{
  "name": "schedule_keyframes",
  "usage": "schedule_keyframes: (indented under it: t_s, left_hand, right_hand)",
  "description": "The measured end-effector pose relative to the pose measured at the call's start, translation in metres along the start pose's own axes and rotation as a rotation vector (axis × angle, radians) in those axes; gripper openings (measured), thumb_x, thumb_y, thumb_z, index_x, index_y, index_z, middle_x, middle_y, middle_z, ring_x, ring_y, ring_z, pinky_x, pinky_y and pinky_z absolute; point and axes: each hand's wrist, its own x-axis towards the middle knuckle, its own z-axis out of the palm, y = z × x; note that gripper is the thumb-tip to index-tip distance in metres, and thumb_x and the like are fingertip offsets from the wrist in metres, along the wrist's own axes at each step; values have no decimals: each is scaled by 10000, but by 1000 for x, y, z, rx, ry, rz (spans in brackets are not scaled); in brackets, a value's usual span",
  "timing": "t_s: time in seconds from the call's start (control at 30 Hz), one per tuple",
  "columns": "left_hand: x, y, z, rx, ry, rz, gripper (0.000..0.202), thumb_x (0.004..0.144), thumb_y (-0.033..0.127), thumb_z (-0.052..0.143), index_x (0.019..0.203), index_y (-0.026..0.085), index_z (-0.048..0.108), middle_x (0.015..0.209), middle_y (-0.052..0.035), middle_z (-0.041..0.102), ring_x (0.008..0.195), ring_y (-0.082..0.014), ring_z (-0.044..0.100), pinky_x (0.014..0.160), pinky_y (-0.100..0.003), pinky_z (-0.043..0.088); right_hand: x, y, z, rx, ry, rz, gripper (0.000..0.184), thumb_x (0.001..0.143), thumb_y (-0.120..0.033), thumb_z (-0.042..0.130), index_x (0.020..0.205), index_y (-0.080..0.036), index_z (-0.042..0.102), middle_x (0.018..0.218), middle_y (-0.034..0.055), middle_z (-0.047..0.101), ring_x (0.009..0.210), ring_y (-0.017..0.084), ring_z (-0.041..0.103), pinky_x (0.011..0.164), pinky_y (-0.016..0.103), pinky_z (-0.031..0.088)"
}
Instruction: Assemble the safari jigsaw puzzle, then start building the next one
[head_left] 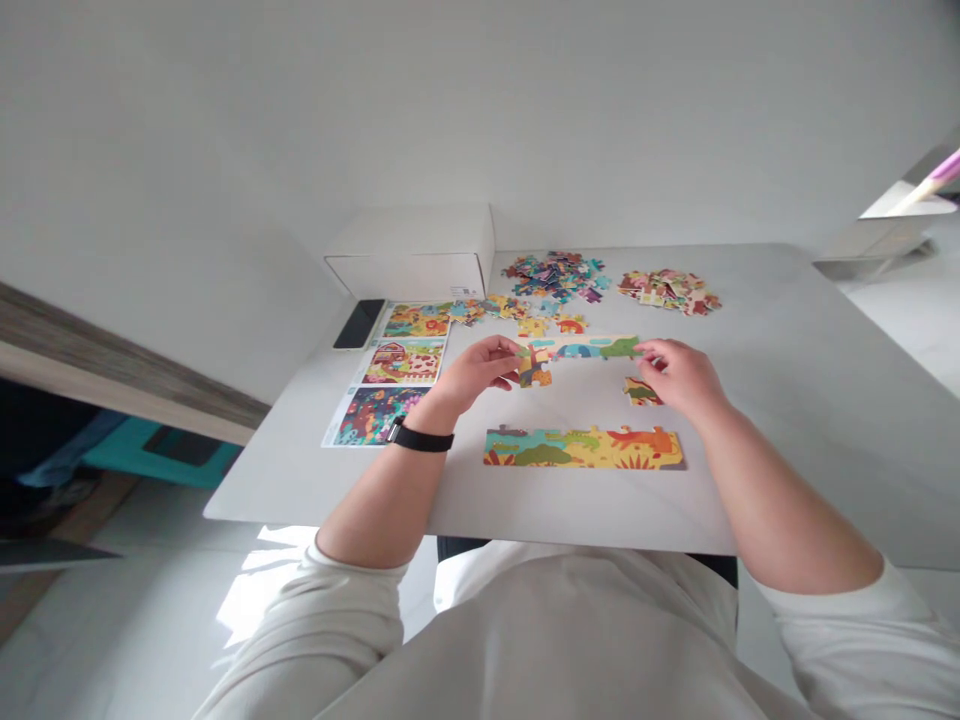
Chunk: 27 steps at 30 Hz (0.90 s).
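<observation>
A joined strip of jigsaw puzzle pieces spans the space between my hands, with pieces hanging down at its left end. My left hand pinches that left end, its fingers partly behind the pieces. At the green right end, my right hand closes thumb and fingers on the strip's edge. Just below the right fingertips lies a small part of the puzzle, separate from the strip. Nearer to me, a longer assembled puzzle section with a crocodile and an orange animal lies flat on the table.
Behind the strip are loose yellow puzzle pieces, a blue-purple pile and a pink-brown pile. At left lie a picture sheet and a phone. A white box stands at the back of the white table.
</observation>
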Motion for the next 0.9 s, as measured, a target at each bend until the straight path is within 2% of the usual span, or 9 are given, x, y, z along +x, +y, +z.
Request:
schedule_keyframes:
  t_s: [0.47, 0.67, 0.9]
  left_hand:
    - [0, 0, -1, -43, -32, 21, 479, 765, 468, 952, 1022, 184, 663, 881, -15, 763, 707, -126, 735, 621, -227, 525]
    - [2, -3, 0, -45, -28, 9, 467, 764, 448, 958, 1027, 189, 673, 898, -20, 770, 712, -135, 748, 636, -236, 561]
    - [3, -3, 2, -19, -7, -3, 523, 714, 469, 996, 1016, 188, 675, 843, -16, 763, 681, -149, 740, 627, -260, 589]
  right_hand:
    - [0, -5, -2, 42, 20, -23, 275, 934, -305, 673, 1158, -240, 819, 986, 74, 822, 753, 224, 720, 810, 388, 595]
    - [0, -9, -3, 60, 24, -19, 276, 925, -283, 673, 1152, -234, 823, 979, 75, 821, 751, 223, 720, 791, 385, 594]
    - [1, -13, -6, 77, 51, -14, 268, 936, -260, 658, 1154, -241, 813, 1006, 71, 827, 775, 226, 733, 863, 400, 606]
